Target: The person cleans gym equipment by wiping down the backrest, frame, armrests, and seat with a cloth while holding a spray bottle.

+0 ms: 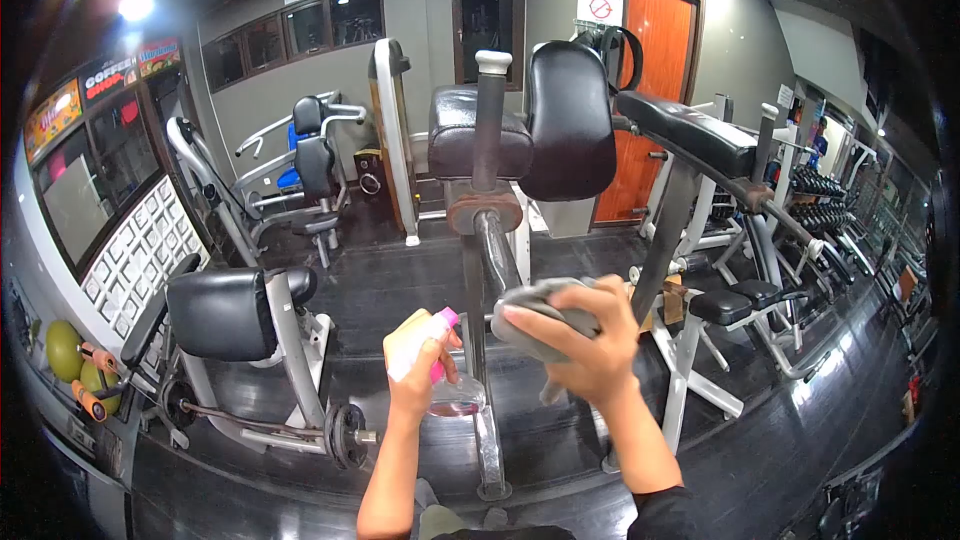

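Note:
My left hand (418, 358) is wrapped around the neck of a spray bottle (457, 397) with a pink nozzle and a clear body holding some liquid. To its right, my right hand (597, 342) grips a bunched grey cloth (540, 316). The cloth is in front of the curved metal bar (495, 250) of an exercise machine; whether it touches the bar I cannot tell. Above my hands are the machine's black padded backrest (570, 120), a black arm pad (475, 132) at left and another arm pad (690, 132) at right.
A seat machine with a black pad (222, 315) and a loaded barbell (265, 420) stand at left. Green balls (65, 350) lie by the wall. Another bench (722, 306) is at right, with a dumbbell rack (825, 195) behind it. An orange door (655, 90) is at the back.

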The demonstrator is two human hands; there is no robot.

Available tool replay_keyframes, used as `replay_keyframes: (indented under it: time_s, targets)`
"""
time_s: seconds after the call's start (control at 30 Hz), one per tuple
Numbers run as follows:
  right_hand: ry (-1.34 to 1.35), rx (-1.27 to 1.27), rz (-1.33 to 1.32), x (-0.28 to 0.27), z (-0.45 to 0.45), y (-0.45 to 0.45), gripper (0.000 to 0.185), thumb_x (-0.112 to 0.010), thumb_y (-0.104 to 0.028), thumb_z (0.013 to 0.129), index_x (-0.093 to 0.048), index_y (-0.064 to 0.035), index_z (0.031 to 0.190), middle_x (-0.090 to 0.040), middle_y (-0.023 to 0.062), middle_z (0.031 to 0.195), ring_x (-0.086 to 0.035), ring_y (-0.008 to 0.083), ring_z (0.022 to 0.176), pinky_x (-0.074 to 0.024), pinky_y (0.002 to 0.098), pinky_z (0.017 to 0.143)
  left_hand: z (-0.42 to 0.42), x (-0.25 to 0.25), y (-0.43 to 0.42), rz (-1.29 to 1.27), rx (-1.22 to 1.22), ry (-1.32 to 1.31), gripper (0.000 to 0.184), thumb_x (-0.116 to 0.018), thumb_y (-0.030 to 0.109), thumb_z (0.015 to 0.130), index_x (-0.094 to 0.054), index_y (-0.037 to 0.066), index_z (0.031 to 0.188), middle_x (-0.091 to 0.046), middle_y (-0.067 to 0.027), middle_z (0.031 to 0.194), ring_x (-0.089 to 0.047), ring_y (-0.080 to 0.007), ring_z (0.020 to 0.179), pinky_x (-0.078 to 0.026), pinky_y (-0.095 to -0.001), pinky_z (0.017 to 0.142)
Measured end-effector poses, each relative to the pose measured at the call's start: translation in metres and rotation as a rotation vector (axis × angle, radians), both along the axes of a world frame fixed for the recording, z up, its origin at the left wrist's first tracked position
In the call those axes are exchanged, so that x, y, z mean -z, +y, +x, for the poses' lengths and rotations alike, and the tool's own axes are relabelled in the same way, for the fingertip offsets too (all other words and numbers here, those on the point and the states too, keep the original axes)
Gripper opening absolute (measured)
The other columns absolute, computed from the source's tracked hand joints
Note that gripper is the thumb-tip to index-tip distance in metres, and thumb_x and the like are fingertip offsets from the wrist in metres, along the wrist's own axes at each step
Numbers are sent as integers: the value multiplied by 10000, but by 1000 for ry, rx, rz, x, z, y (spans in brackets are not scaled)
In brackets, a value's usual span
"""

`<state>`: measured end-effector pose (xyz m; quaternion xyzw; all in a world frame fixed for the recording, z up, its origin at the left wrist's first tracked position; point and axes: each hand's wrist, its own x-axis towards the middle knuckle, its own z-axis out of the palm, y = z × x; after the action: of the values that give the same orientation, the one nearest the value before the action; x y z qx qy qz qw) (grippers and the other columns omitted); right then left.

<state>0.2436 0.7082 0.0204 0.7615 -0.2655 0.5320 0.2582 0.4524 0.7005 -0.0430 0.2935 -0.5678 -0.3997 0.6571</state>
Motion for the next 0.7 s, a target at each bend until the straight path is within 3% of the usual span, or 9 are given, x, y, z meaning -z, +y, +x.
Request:
replay_keyframes:
  time_s: [0.07, 0.17, 0.37, 0.43, 0.5, 0.63, 0.7]
  targets:
    - [-3, -15, 81, -1, 15, 2, 635, -759, -114, 504, -727, -347, 1093, -503, -44, 994, -519, 215, 841, -521, 280, 587, 1, -2, 2, 13, -12, 7, 363, -562, 290, 897, -598, -46, 764, -562, -105, 745, -566, -170, 448, -439, -258, 399]
    - [55, 3, 76, 5, 10, 11, 627, -763, -143, 487, -729, -354, 1076, -505, -47, 996, -518, 212, 854, -524, 279, 593, 5, -2, 3, -1, 18, 25, 301, -547, 210, 912, -615, -57, 789, -592, -103, 757, -580, -151, 453, -437, -254, 426]
    - [120, -89, 208, 26, -21, 9, 580, -767, -97, 465, -769, -303, 1007, -566, -34, 965, -547, 195, 835, -518, 307, 649, 13, 1, 4, -64, -33, -24, 325, -547, 225, 911, -617, -55, 764, -596, -107, 733, -571, -151, 433, -422, -255, 433]
    - [-250, -203, 161, 33, -16, -2, 534, -773, -34, 520, -775, -251, 1008, -588, 15, 940, -591, 204, 847, -516, 325, 711, 15, 2, 4, -64, -26, -30, 327, -544, 227, 913, -618, -54, 763, -597, -108, 735, -574, -153, 438, -426, -257, 439]
    - [-462, -201, 279, 20, -1, -9, 405, -736, 43, 643, -760, -117, 1015, -599, 78, 952, -628, 239, 895, -508, 326, 778, 14, 0, 5, -63, -16, -35, 330, -541, 229, 915, -619, -53, 762, -598, -110, 736, -577, -154, 443, -430, -258, 446]
    - [-566, -526, 568, 20, 17, -28, 397, -579, 115, 719, -703, -36, 1065, -617, 117, 1046, -610, 229, 992, -462, 315, 906, 13, -4, 6, -74, -19, -29, 342, -538, 251, 912, -608, -45, 755, -579, -110, 732, -573, -163, 445, -430, -258, 441]
    - [-620, -578, 587, 40, 16, -29, 408, -593, 107, 710, -696, -26, 1082, -617, 127, 1066, -600, 223, 1023, -451, 312, 921, 16, -6, 4, -101, -24, -62, 348, -536, 266, 909, -594, -41, 755, -559, -111, 742, -563, -173, 435, -438, -257, 430]
